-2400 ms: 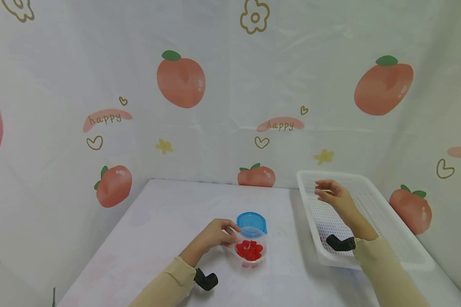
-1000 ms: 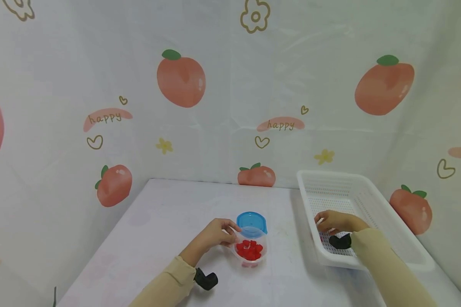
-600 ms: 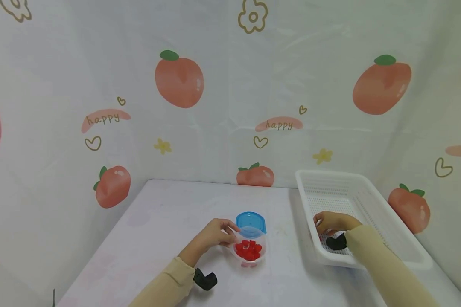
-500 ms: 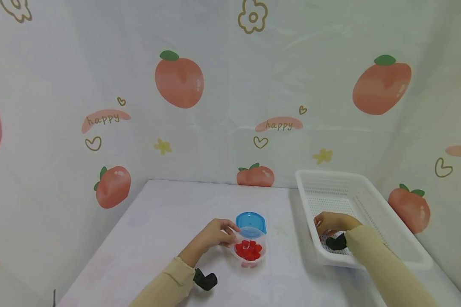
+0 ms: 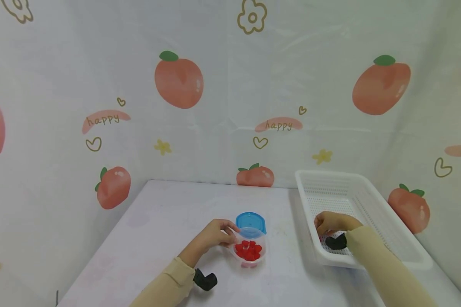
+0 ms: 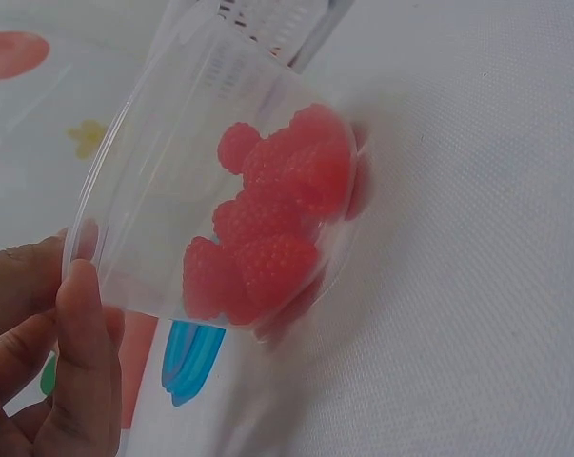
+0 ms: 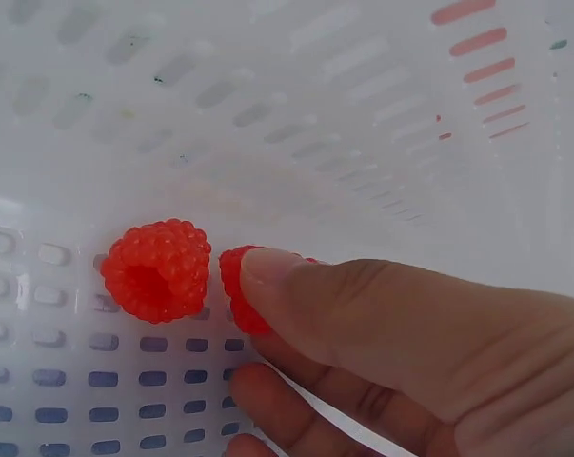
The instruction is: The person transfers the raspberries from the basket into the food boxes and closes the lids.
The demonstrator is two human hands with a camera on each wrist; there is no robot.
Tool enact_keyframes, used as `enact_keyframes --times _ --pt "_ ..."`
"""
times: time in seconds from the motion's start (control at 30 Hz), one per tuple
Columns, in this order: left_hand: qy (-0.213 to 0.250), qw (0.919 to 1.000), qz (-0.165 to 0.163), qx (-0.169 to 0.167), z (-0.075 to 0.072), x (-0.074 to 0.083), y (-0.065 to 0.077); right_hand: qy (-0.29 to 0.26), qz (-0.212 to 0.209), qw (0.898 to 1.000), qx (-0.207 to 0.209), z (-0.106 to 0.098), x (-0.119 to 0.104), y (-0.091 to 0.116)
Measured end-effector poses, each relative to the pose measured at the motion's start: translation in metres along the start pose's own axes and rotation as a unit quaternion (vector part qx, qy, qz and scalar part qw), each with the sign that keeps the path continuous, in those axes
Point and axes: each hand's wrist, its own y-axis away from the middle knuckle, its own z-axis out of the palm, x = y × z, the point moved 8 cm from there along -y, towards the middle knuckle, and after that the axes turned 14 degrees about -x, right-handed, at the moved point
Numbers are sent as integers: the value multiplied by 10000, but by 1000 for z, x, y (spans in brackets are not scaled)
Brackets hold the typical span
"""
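My left hand (image 5: 215,233) pinches the rim of a clear plastic cup (image 6: 139,238) between thumb and fingers. Several red raspberries (image 6: 272,214) lie at the bottom of this cup, which stands on the table. Down inside the white basket, my right hand (image 5: 334,222) has thumb and fingers around a raspberry (image 7: 233,281), pinching it near the basket wall. The thumb covers much of that berry. A second raspberry (image 7: 158,271) lies just beside it on the slotted floor, its hollow end facing the right wrist camera.
A blue lid (image 5: 251,221) sits right behind the cup. The white perforated basket (image 5: 392,213) takes up the table's right side, its raised rim around my right hand. A fruit-printed sheet (image 5: 215,145) hangs behind the white table (image 5: 169,213).
From above the basket, my right hand has come down inside it, and its fingers have closed at a raspberry by the near left wall. My left hand has stayed at the cup.
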Motion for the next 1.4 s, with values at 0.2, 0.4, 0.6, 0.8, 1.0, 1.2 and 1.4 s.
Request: enact_keyframes --times 0.2,0.4,0.6,0.8,1.0,1.2,1.4 --pt "18 10000 -9 30 0 -1 0 18 -142 9993 346 -8 -1 1" --pt "14 10000 -46 61 0 -1 0 190 -520 9938 963 -21 -10 8" --pt "22 9999 -97 85 0 -2 1 107 -705 9838 1645 -33 -17 17" --pt "70 9999 -117 71 -1 -2 1 237 -973 9637 2474 -46 -27 30" --pt "56 10000 -65 33 -1 0 0 186 -973 9393 3286 -59 -31 46" --pt "56 9999 -89 47 -1 1 1 -372 -1291 9109 3901 -67 -35 61" --pt "53 9999 -94 42 -1 1 1 -1169 -1835 8915 3974 -66 -42 68"
